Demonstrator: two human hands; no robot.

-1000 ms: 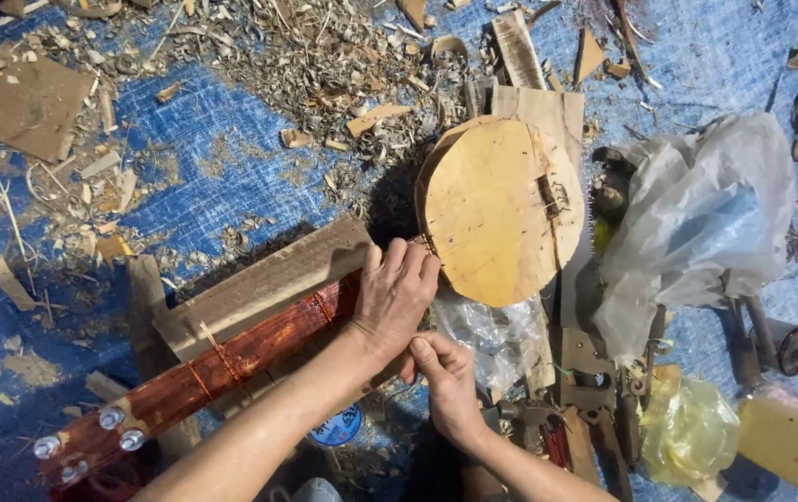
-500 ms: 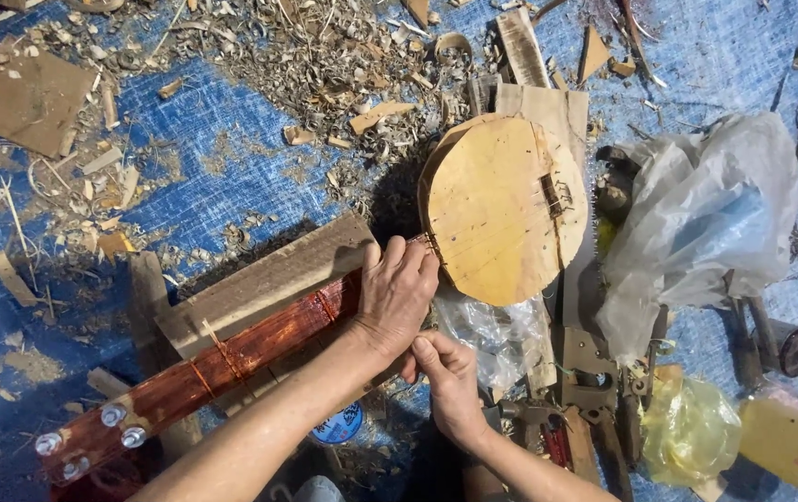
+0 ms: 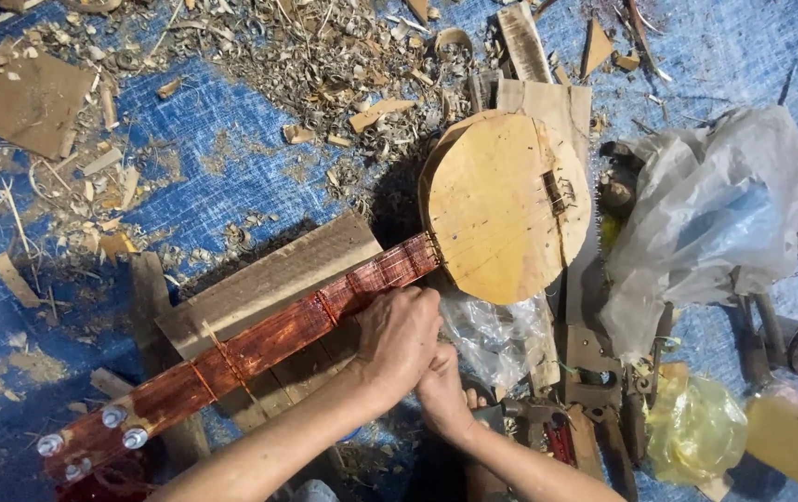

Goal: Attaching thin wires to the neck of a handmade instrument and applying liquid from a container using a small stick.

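A handmade string instrument lies across the blue tarp. Its round pale wooden body (image 3: 501,209) is at the centre and its red-brown neck (image 3: 269,339) runs down-left to a headstock with metal tuning pegs (image 3: 120,428). My left hand (image 3: 399,339) is curled over the near edge of the neck, close to the body, with its fingertips on the wood. Tucked just under it and pressed against it is my right hand (image 3: 441,395); its fingers are hidden. A grey wooden plank (image 3: 259,279) lies under the neck.
Wood shavings and offcuts (image 3: 324,56) cover the blue tarp (image 3: 231,158). A crumpled clear plastic bag (image 3: 705,214) lies to the right, a yellow bag (image 3: 696,428) lower right. Metal tools (image 3: 603,390) lie beside my right arm, and a cardboard piece (image 3: 32,98) lies upper left.
My left hand has slid off the top of the neck toward me, uncovering the strings near the body. My right hand stayed beneath it. The instrument has barely moved.
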